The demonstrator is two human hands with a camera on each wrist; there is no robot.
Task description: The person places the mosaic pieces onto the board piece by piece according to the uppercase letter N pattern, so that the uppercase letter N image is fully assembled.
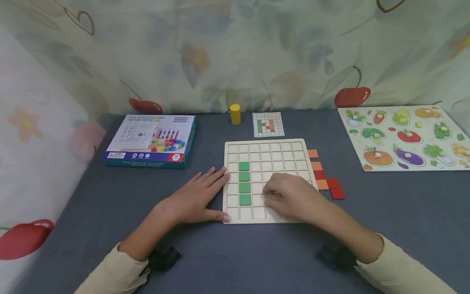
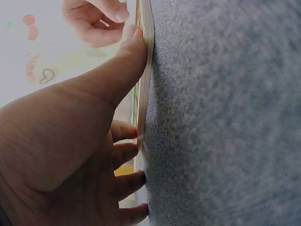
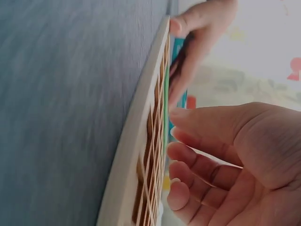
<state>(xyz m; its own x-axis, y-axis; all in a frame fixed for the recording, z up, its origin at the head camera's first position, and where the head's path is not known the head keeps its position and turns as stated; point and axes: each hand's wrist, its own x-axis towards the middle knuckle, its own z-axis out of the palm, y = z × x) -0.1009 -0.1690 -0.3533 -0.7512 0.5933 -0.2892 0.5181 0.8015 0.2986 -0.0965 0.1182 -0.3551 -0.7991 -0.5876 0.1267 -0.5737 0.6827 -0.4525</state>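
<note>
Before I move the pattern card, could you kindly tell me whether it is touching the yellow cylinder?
Apart: the head view shows grey cloth between the pattern card and the yellow cylinder.

Floral cloth [image 1: 227, 49] behind grey tabletop [image 1: 235, 261]

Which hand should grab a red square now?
Right, I'd say. The red squares lie off the board's right edge, close to the right hand. The left hand rests at the opposite edge and would probably have to reach across.
</note>
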